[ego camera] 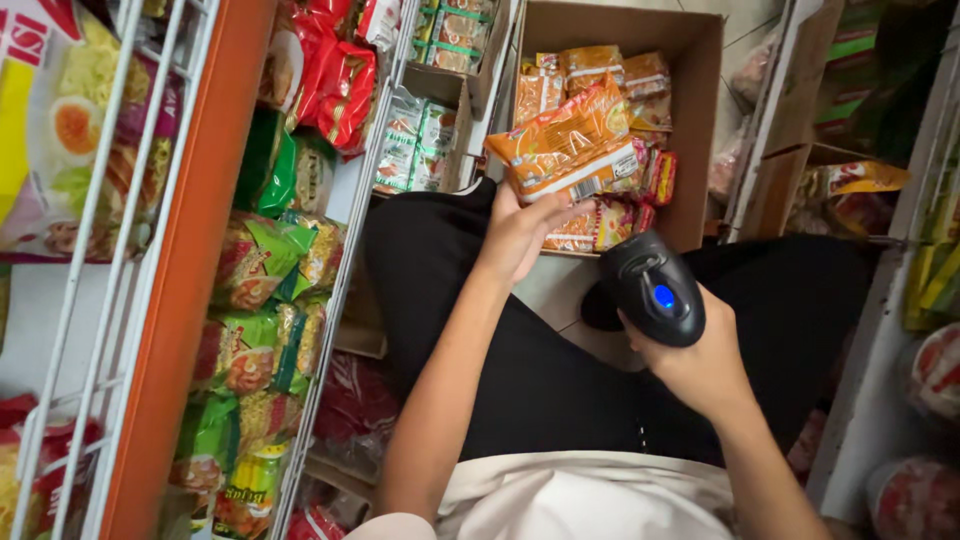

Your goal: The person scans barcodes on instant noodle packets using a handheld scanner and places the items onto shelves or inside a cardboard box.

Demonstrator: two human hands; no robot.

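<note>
The left hand (520, 235) is closed around an orange noodle packet (570, 145), held up just over the near edge of the brown box (700, 120). The right hand (700, 365) grips a black scanner (652, 288) with a blue light. More packets fill the wire shelf (330, 300).

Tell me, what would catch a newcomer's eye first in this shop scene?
Probably the orange snack packet held up by the left hand at centre, over an open cardboard box of similar packets. Just right of it, the right hand grips a black handheld scanner with a glowing blue light. Wire shelves crammed with green and red packets fill the left side.
</note>
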